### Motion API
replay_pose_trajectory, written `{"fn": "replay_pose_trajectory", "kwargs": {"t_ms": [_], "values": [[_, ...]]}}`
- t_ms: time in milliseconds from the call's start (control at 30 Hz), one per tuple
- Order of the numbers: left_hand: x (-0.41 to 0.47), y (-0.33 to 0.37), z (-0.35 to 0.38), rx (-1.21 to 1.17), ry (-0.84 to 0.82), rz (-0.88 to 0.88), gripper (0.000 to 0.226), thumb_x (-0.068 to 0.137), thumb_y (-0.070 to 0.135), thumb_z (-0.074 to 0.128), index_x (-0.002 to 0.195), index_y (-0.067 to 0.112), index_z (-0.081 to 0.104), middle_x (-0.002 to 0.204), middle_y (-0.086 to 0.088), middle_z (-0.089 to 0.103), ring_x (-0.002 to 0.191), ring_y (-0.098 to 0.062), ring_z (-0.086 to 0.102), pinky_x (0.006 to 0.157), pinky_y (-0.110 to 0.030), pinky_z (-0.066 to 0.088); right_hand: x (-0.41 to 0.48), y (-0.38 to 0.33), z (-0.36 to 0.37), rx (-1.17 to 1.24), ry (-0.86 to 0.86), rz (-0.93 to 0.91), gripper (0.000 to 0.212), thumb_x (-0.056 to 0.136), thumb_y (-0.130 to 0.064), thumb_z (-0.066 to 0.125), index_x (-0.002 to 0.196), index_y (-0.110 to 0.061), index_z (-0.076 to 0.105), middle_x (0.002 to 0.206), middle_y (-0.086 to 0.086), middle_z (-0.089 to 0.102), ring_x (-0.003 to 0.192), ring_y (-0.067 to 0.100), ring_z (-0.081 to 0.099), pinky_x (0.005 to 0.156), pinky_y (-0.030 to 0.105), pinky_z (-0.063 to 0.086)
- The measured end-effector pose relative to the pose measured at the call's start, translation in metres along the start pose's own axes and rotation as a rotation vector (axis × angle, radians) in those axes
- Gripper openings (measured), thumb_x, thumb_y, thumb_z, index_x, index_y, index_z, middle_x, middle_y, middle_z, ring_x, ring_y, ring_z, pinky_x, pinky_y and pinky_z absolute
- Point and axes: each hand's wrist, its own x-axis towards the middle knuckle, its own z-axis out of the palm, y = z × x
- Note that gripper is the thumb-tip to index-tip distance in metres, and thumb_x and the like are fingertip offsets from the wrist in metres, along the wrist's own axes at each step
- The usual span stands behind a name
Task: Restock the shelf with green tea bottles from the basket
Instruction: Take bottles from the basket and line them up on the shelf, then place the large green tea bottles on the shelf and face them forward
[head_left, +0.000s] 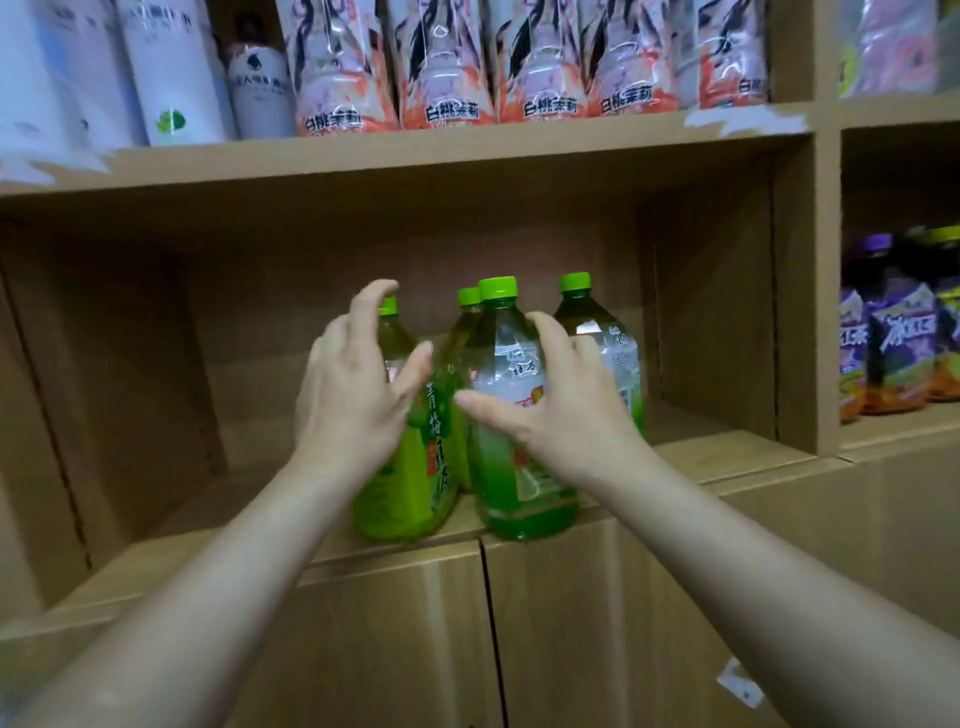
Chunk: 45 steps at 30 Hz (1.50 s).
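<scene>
In the wooden shelf compartment (727, 332), four clear plastic green tea bottles with green caps (519, 415) stand close together near the front edge, probably so they face the shopper. The left hand (348, 395) has its fingers (371, 306) spread wide beside the leftmost bottle (410, 478). The right hand (561, 410), also spread, touches the front bottle without closing. No basket is visible.

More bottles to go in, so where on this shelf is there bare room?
Bare shelf board lies left of the green tea bottles, up to the left wall, and a narrower strip right of them. The middle is crowded: four bottles, both hands open.
</scene>
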Motion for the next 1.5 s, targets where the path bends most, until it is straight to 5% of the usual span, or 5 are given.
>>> {"fn": "replay_pose_trajectory", "kwargs": {"t_ms": [333,500,1000,1267,1500], "values": [[-0.025,-0.011,0.016,0.233,-0.148,0.014,0.071,0.082,0.045,0.063,0.143,0.029,0.029,0.156,-0.018,0.017,0.143,-0.037,0.016,0.112,-0.059,0.024,-0.011,0.033,0.003,0.301,-0.095,-0.008,0.089,0.077,-0.047,0.072,0.150,-0.030,0.024,0.132,-0.013,0.048,0.128,0.005,0.043,0.102,0.021,0.035],[-0.057,0.062,0.005,-0.277,0.172,0.376,0.036,0.082,0.010,0.055,0.118,0.009,0.060,0.126,-0.013,0.057,0.113,-0.025,0.054,0.096,-0.036,0.045,-0.030,0.035,-0.029,0.173,0.040,-0.029,0.058,0.085,-0.040,0.065,0.138,-0.025,0.047,0.115,-0.001,0.066,0.100,0.010,0.064,0.092,0.032,0.050],[-0.256,0.288,0.155,-0.888,-0.925,0.377,0.019,0.082,0.012,0.061,0.088,0.025,0.074,0.077,0.016,0.064,0.076,-0.006,0.060,0.075,-0.023,0.045,-0.277,0.250,-0.267,-0.386,-0.214,0.819,0.014,0.088,-0.020,0.066,0.098,-0.011,0.071,0.073,0.009,0.070,0.052,0.004,0.057,0.055,0.016,0.046],[-0.313,0.412,0.192,-0.789,-1.225,0.590,0.017,0.079,0.023,0.066,0.095,0.027,0.071,0.082,0.012,0.067,0.092,-0.013,0.065,0.083,-0.027,0.050,-0.404,0.357,-0.346,-0.524,-0.543,1.175,0.093,0.072,-0.049,0.076,0.147,-0.020,0.031,0.150,0.010,0.040,0.134,0.028,0.042,0.112,0.040,0.035],[-0.409,0.459,0.235,-0.229,-1.619,0.957,0.069,0.083,0.047,0.066,0.138,0.013,0.043,0.133,-0.010,0.056,0.117,-0.029,0.055,0.097,-0.041,0.048,-0.445,0.402,-0.346,-0.738,-1.007,1.066,0.117,0.060,-0.067,0.073,0.151,-0.035,0.006,0.160,0.009,0.013,0.147,0.034,0.012,0.114,0.063,0.008]]}}
